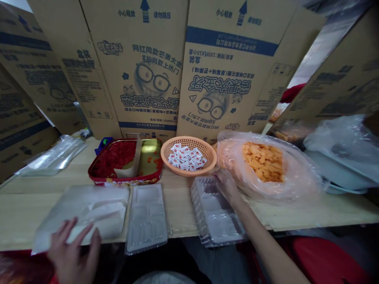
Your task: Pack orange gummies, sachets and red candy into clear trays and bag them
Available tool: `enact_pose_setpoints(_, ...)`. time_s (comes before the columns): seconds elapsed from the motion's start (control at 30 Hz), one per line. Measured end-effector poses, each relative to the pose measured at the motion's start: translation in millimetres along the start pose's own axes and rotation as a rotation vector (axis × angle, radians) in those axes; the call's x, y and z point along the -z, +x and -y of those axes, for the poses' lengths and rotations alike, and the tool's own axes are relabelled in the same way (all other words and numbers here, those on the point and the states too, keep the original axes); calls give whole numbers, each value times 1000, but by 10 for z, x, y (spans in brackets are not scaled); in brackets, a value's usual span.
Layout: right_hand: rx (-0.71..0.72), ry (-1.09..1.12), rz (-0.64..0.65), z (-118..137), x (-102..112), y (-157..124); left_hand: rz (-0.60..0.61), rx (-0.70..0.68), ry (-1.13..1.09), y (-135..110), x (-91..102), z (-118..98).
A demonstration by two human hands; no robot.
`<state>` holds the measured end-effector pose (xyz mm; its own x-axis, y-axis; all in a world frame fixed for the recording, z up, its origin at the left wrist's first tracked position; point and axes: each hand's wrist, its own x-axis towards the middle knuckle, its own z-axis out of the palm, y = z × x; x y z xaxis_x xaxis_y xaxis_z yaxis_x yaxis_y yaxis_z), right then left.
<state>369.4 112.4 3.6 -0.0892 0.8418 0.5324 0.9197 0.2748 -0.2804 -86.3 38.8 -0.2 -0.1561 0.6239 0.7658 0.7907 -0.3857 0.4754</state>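
My left hand [74,250], slightly blurred, has its fingers spread over the near edge of a stack of whitish translucent sheets [103,195]. My right hand [227,185] has its fingers curled at the far right corner of a clear plastic tray [219,225], the top one of a nested stack; its fingertips are partly hidden. Between my hands, one flat clear tray with compartments [149,215] lies on the wooden table [183,209], its near end jutting past the edge.
Behind stand a red-rimmed tin [156,175] with red pieces and a cardboard divider, an orange basket [211,156] of small white packets, and a plastic bag [299,177] of orange pieces. Cardboard boxes [227,51] wall the back. Clear bags [56,156] lie left; a light-blue basin [343,169] stands right.
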Motion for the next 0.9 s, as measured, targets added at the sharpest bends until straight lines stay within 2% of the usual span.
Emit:
enact_pose_setpoints(0.07, 3, -2, 12, 9, -2, 6, 116, -141, -143, -68, -292, -176)
enact_pose_setpoints(0.13, 22, 20, 55, 24, -9, 16, 316, -221, -297, -134, -545, -481)
enact_pose_setpoints(0.23, 46, 45, 102, 45, -19, 25, 740, -361, -519, -178, -845, -1078)
enact_pose_setpoints(0.27, 48, 47, 107, 48, -21, 25, 908, -378, -589, -176, -923, -1271)
enact_pose_setpoints(0.3, 48, 47, 107, 51, -22, 23, 1022, -375, -660, -169, -989, -1442)
enact_pose_setpoints(0.37, 46, 43, 87, 57, -22, 18, 1155, -371, -735, -149, -1082, -1685)
enact_pose_setpoints(0.43, 47, 40, 62, 76, -22, 17, 1192, -344, -768, -131, -1124, -1784)
enact_pose_setpoints(0.5, 55, 40, 40, 120, -25, 25, 1195, -314, -785, -121, -1121, -1775)
enact_pose_setpoints(0.8, 92, 132, -78, 453, -151, 100, 1120, -334, -768, -196, -978, -1439)
enact_pose_setpoints(0.87, 79, 170, -130, 490, -137, 119, 1083, -275, -801, -241, -996, -1402)
enact_pose_setpoints(0.9, 68, 190, -158, 515, -110, 128, 1031, -187, -836, -257, -1022, -1401)
